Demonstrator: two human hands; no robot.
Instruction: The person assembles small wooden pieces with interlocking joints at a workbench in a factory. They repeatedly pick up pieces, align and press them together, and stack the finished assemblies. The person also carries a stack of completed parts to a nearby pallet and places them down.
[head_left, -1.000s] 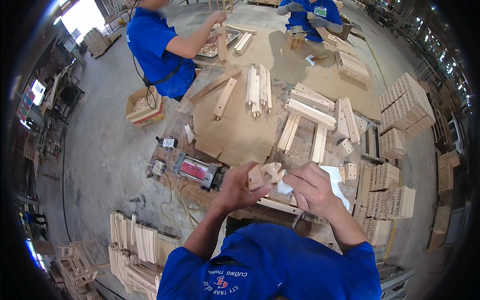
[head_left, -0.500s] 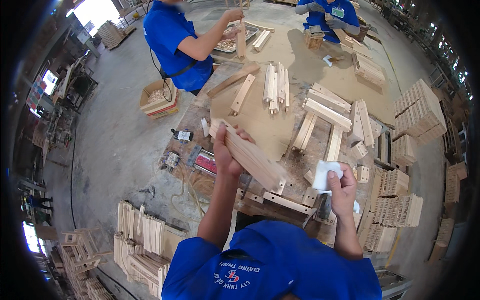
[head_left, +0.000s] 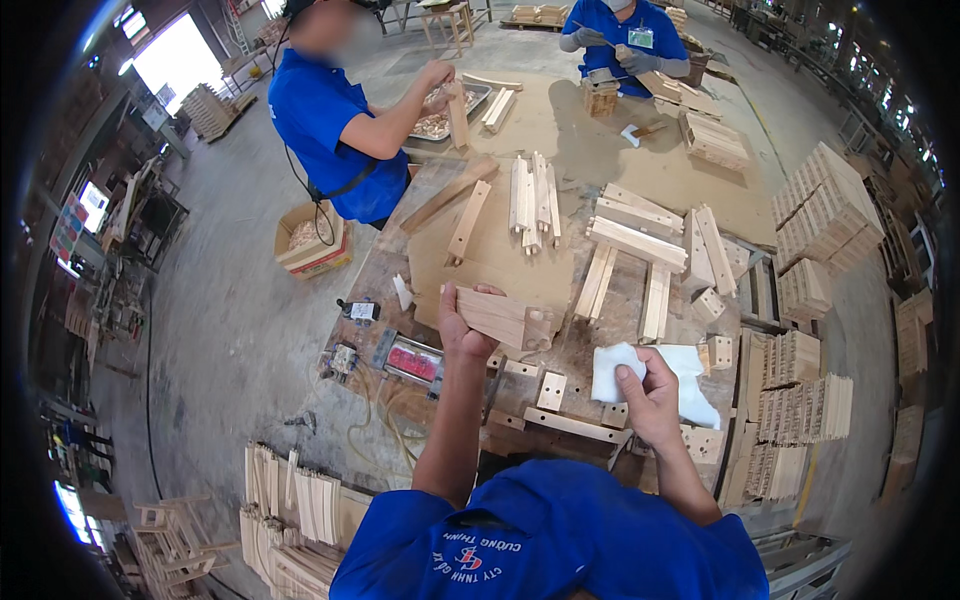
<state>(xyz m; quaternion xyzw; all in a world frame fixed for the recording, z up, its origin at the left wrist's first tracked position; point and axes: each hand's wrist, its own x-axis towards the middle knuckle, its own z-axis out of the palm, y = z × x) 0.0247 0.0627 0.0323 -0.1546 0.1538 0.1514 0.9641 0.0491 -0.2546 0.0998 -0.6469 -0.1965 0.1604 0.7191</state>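
My left hand (head_left: pixel 458 325) grips a pale wooden block (head_left: pixel 503 317) by its left end and holds it flat above the workbench (head_left: pixel 520 235). The block's right end has round holes. My right hand (head_left: pixel 650 398) pinches a white sheet of paper or cloth (head_left: pixel 612 370) near the bench's front edge, to the right of the block. The two hands are apart. Small drilled wooden pieces (head_left: pixel 551 390) lie on the bench between and below them.
Wooden slats (head_left: pixel 531 192) and boards (head_left: pixel 636 243) lie across the bench. Stacks of wooden parts (head_left: pixel 822 215) stand on the right, more (head_left: pixel 290 500) on the floor at left. A red-topped device (head_left: pixel 414 362) sits at the bench's left edge. Two people in blue (head_left: pixel 335 115) work at the far side.
My left hand has lowered the wooden piece from a tilted pose to lying level over the bench. My right hand with the white sheet has drawn apart from it, to the right.
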